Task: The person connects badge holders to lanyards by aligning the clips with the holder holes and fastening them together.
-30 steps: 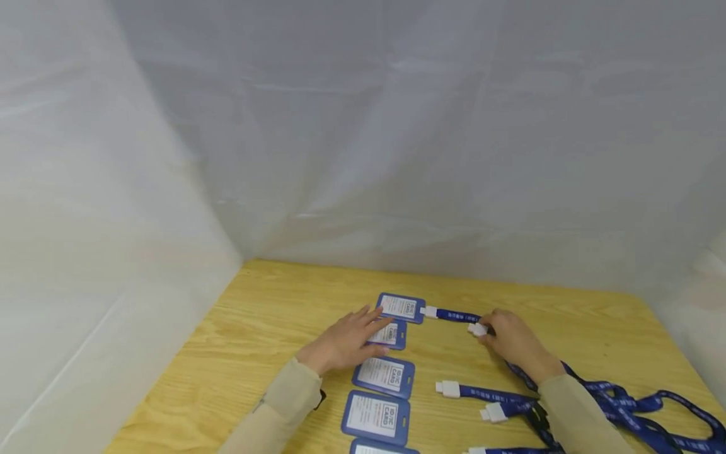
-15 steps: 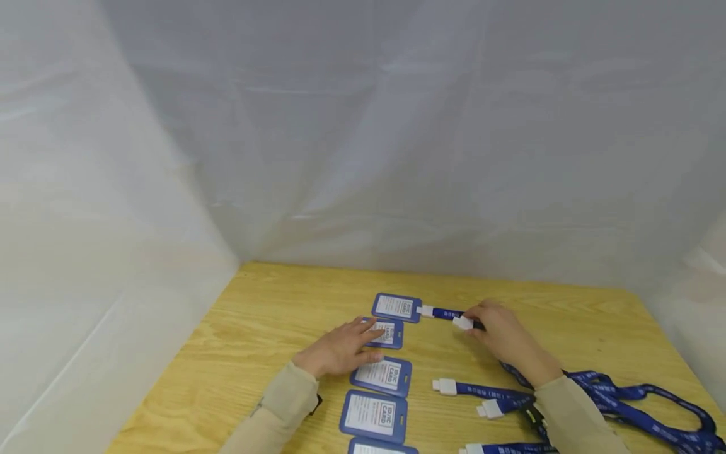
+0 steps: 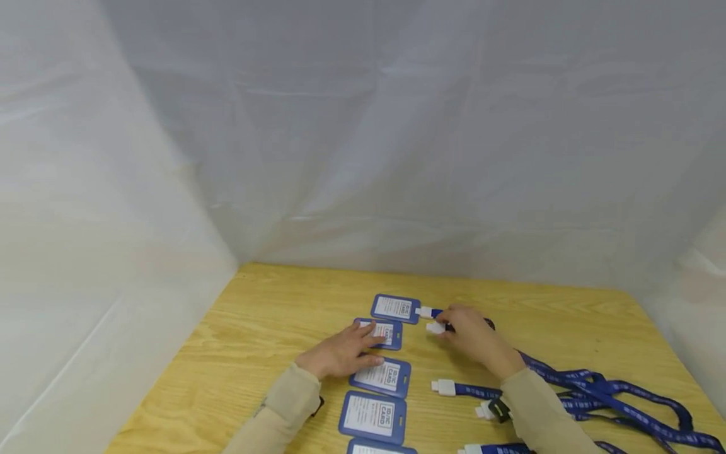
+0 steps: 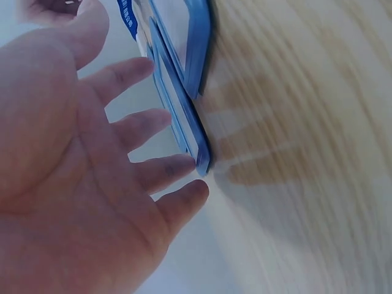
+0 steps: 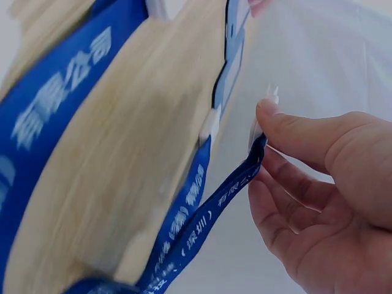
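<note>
My left hand (image 3: 343, 351) lies with fingers spread over the second blue badge holder (image 3: 391, 326) from the back. In the left wrist view its straight fingertips are right at a holder's edge (image 4: 199, 144). My right hand (image 3: 479, 340) pinches the white plastic clip (image 3: 435, 328) of a blue lanyard, just right of that holder's slotted end. Thumb and fingers close on the clip (image 5: 254, 135) in the right wrist view, and the printed strap (image 5: 208, 214) trails down from it. Behind, the farthest badge holder (image 3: 395, 308) has another lanyard's white clip (image 3: 424, 312) at its slot.
More badge holders (image 3: 379, 377) run in a column toward the front of the wooden table (image 3: 227, 384). Several blue lanyards (image 3: 618, 403) lie loosely overlapped at the right, white clips (image 3: 446, 387) pointing left. Pale sheeting (image 3: 363, 157) walls the back and sides.
My right hand has moved left, bringing the lanyard clip close to the second badge holder, and the strap has dragged along. My left hand has slid slightly back from the farthest holder.
</note>
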`<state>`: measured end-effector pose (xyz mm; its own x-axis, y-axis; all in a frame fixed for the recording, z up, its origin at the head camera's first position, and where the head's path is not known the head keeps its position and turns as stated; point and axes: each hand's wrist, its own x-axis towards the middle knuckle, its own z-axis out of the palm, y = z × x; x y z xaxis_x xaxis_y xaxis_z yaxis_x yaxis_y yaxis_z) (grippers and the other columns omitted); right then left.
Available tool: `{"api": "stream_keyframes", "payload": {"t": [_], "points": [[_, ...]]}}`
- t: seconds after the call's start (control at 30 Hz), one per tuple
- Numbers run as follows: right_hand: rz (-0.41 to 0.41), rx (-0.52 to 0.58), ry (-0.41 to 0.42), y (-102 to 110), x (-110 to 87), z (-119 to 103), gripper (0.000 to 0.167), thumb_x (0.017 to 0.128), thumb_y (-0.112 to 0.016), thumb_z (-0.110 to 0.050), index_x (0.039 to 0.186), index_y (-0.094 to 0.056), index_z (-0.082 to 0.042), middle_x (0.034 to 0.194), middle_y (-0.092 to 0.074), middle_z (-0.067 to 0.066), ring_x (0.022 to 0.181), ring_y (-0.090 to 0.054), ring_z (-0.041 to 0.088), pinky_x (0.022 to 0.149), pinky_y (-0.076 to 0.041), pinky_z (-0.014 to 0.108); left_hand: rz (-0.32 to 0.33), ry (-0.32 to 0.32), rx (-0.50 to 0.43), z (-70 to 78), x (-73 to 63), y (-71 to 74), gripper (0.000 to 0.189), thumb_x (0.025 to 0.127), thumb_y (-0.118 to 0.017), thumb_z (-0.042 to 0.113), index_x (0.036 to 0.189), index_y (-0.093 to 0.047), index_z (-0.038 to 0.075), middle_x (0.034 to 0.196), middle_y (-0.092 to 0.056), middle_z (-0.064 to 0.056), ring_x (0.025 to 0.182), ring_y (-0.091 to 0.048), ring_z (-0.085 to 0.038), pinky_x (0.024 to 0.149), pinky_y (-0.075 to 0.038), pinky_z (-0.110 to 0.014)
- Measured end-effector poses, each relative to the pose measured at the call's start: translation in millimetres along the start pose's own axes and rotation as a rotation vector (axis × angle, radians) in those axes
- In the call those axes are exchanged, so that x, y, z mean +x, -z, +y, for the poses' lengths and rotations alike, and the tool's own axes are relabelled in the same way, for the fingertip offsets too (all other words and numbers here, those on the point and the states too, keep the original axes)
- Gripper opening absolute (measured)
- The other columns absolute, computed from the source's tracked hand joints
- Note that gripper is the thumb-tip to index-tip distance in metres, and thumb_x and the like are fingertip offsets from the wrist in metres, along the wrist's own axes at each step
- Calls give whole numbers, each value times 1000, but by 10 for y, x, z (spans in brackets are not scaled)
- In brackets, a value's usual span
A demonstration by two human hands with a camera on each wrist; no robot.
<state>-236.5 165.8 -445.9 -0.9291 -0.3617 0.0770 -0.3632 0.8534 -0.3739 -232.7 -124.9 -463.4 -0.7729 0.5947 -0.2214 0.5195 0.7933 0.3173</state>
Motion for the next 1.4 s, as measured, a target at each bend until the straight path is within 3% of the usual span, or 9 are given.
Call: {"api": "stream_keyframes", "payload": {"t": [0.43, 1.17, 1.4], "points": [[-78, 36, -64, -313, 102, -81, 22, 88, -78, -11, 109, -76, -5, 105, -70, 5, 108, -65, 25, 101, -53, 46, -26, 30, 35, 110, 51, -73, 58, 101, -44, 61, 152, -47, 32, 166, -30, -3, 153, -21, -40, 119, -32, -58], [-89, 45, -77, -323, 124, -95, 23, 89, -78, -12, 112, -76, -6, 104, -70, 3, 104, -66, 23, 97, -55, 45, 5, -8, 48, 243, 139, -150, 60, 100, -45, 62, 151, -48, 32, 166, -30, -5, 153, -21, -41, 119, -33, -57], [-75, 43, -61, -335, 142, -90, 22, 88, -78, -9, 109, -77, -4, 105, -72, 6, 103, -67, 24, 96, -56, 44, 23, -38, 10, 259, 137, -163, 59, 101, -47, 58, 151, -49, 28, 165, -30, -11, 151, -21, -48, 120, -31, -58]]}}
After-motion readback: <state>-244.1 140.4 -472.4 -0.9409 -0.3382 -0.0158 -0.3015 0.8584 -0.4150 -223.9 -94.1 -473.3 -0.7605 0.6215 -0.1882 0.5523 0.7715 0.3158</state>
